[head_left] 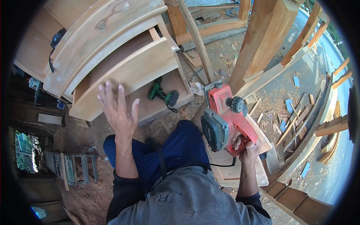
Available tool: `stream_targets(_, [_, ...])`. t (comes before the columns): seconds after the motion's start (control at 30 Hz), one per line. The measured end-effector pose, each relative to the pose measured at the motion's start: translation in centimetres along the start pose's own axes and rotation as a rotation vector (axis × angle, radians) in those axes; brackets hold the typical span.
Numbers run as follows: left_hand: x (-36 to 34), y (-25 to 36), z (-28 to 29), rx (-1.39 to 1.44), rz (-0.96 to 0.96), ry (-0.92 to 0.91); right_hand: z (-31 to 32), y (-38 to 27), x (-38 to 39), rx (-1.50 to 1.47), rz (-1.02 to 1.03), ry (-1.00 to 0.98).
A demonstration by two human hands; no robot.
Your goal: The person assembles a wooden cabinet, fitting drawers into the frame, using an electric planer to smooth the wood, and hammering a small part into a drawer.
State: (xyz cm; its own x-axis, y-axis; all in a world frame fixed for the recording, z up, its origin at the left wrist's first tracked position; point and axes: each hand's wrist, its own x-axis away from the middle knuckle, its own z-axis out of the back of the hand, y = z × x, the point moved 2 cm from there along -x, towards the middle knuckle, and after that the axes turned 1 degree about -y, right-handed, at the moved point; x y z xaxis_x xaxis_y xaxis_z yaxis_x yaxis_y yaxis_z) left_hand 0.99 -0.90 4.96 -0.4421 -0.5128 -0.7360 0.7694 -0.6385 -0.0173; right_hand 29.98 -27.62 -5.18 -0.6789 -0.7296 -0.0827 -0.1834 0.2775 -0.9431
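My left hand [118,108] is raised with its fingers spread, holding nothing, beside the front panel of a pulled-out drawer [150,63] in a pale wooden cabinet [97,26]; whether it touches that panel I cannot tell. My right hand [245,149] grips the rear handle of a red and black electric planer [221,112], over a pale wooden panel [236,172] beside my legs. A green cordless drill [157,92] lies on the cabinet's open shelf below that drawer.
Upright timber posts [255,45] and frames stand right and behind. Offcuts [296,120] and shavings litter the ground; a slatted wooden piece [78,168] sits at lower left. The planer's black cord [221,165] runs past my legs. A long curved beam [318,123] borders the right side.
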Motion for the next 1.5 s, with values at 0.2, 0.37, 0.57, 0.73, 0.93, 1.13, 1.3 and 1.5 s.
stream_targets(0.2, [-2.0,1.0,1.7,-0.11,-0.106,0.149,-0.4,0.0,-0.1,0.004,0.02,-0.021])
stream_targets(0.37, [-3.7,-0.2,0.4,-0.155,-0.11,0.077,0.2,0.5,-0.3,0.014,0.025,-0.056])
stream_targets(0.57, [-4.2,-1.0,-2.1,-0.043,-0.161,0.059,0.2,0.5,-0.6,0.026,0.016,-0.035])
stream_targets(0.73, [3.7,-5.6,-10.5,1.05,0.918,0.164,-1.1,1.2,-0.9,-0.038,-0.016,-0.054])
stream_targets(0.93, [0.2,-4.5,-16.7,1.875,1.164,0.611,1.9,1.1,-0.8,-0.052,0.034,-0.113])
stream_targets(1.13, [-1.9,-6.8,-16.3,2.084,0.976,0.952,0.8,1.1,-1.1,0.009,0.058,-0.196])
stream_targets(1.3, [-2.3,-5.3,-16.0,2.094,0.98,1.049,1.5,1.1,-1.2,0.012,0.018,-0.171])
stream_targets(1.5, [-2.0,-6.0,-16.4,2.085,1.001,1.001,0.7,0.8,-0.8,-0.014,0.013,-0.157])
